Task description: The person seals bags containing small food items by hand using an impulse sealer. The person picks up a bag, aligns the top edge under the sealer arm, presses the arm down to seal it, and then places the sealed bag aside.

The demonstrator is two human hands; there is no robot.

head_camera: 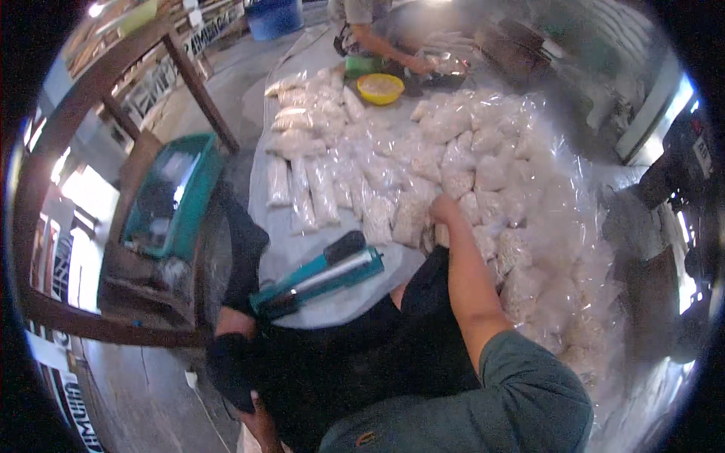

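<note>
My right hand (445, 208) reaches in among clear plastic bags of pale, grain-like contents. It touches the side of one filled bag (412, 219), and its fingers are hidden, so the grip cannot be told. What appears to be my left hand (259, 416) is low at the left, beside my dark-clad leg, mostly out of sight. Before me on the pale sheet (345, 303) lies a teal impulse heat sealer (325, 280) with a black-ended arm. Slim filled bags (323, 192) stand in a row beyond it, and plumper bags (518, 243) are heaped to the right.
Across the sheet, a person's hand (418, 63) is at a shiny clear bag (447, 64). Near that person sits a yellow bowl (380, 99) with pale contents. A teal plastic tub (195, 209) and a brown wooden frame (195, 93) stand left. Further back is a blue tub (276, 20).
</note>
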